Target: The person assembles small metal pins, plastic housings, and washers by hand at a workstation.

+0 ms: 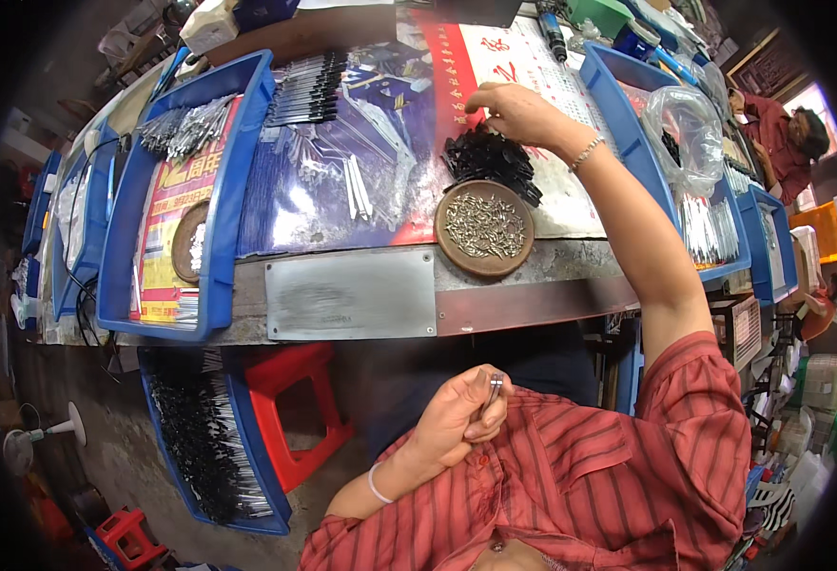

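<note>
My left hand (463,411) is closed in front of my chest, around slim metallic pieces (495,383) whose shiny ends stick up between thumb and fingers. Their exact kind is too small to tell. My right hand (523,116) reaches out over the table, fingers bent and drawn together at the far edge of a heap of black plastic parts (490,164). Whatever its fingertips pinch is hidden or too small to name. Just nearer than the heap stands a round brown dish (445,257) full of small silvery metal pieces (484,226).
Finished-looking black pens (306,88) lie in a row at the far left, near loose white sticks (357,188). Blue trays stand left (219,276) and right (642,167), the right one holding a clear plastic bag (682,133). Below left are a blue crate (268,519) and red stool (295,466).
</note>
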Demonstrator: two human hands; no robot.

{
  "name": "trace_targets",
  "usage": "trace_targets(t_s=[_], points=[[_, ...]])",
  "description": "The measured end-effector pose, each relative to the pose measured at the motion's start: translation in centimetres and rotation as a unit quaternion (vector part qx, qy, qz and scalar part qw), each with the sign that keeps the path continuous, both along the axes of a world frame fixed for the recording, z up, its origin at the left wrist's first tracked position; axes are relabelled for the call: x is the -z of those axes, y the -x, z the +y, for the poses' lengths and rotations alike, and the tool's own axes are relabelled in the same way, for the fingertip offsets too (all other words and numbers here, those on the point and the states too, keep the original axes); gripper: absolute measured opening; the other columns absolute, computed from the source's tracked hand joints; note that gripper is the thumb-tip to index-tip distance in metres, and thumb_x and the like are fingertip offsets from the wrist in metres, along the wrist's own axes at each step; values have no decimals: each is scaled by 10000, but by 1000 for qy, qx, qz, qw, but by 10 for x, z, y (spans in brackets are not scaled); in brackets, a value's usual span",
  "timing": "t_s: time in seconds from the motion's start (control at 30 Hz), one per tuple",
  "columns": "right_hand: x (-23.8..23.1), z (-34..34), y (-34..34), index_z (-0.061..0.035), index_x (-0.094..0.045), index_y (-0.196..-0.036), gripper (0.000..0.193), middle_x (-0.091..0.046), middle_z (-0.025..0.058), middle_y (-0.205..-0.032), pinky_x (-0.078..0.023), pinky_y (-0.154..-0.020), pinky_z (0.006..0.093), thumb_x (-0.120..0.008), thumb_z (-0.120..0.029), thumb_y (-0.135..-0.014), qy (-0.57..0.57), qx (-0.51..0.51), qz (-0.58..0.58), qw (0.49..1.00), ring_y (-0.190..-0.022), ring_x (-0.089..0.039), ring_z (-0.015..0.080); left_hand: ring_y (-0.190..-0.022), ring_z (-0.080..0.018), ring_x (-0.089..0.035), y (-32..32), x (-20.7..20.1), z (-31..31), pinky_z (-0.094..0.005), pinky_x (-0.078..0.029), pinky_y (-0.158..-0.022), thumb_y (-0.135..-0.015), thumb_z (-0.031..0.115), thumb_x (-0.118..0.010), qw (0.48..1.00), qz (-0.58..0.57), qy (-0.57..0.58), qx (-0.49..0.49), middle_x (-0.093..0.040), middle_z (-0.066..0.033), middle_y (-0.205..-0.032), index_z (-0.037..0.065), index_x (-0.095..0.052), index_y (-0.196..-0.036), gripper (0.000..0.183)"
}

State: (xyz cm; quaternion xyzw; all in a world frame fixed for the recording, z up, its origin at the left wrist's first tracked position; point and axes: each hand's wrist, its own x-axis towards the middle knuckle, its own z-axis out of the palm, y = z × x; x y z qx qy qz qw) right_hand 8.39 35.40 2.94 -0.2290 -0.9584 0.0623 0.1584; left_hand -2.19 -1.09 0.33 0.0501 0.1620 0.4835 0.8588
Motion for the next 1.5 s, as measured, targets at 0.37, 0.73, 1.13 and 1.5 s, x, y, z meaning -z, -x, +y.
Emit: trace_targets(t_s=[0.37, 0.73, 1.13, 1.5], points=[[-16, -13, -7, -12, -607, -789, 111, -620, 176, -784, -476, -693, 418, -545, -61, -711, -33, 62, -67, 995, -791, -604, 343, -427, -45, -286, 9, -1, -4, -189, -219, -390, -962, 297, -420, 1000, -6, 9, -19, -389, -10, -562, 23, -511, -952, 288], [-28, -237, -60, 4, -568, -893, 197, -600, 145, -749, -472, -614, 339, -608, -67, -713, 470, -25, 152, 869, -665, -599, 260, -410, -61, -295, 1, -8, 26, -199, -229, -399, -948, 353, -416, 997, 49, -39, -44, -404, -27, -543, 15, -497, -940, 348], [-8, -255, -92, 0, -562, -942, 234, -620, 129, -789, -483, -629, 304, -627, -77, -731, 535, 15, 170, 827, -685, -619, 222, -380, -59, -279, -25, -10, 20, -194, -237, -386, -977, 229, -388, 997, 81, 0, -16, -442, -46, -550, 20, -505, -942, 242], [0, -270, -102, 32, -598, -961, 155, -603, 38, -735, -450, -567, 221, -579, -26, -819, 631, 106, 297, 709, -636, -561, 82, -393, -40, -268, -37, -2, 24, -181, -221, -364, -952, 386, -390, 994, 108, -8, -8, -429, -27, -562, 37, -488, -937, 363]])
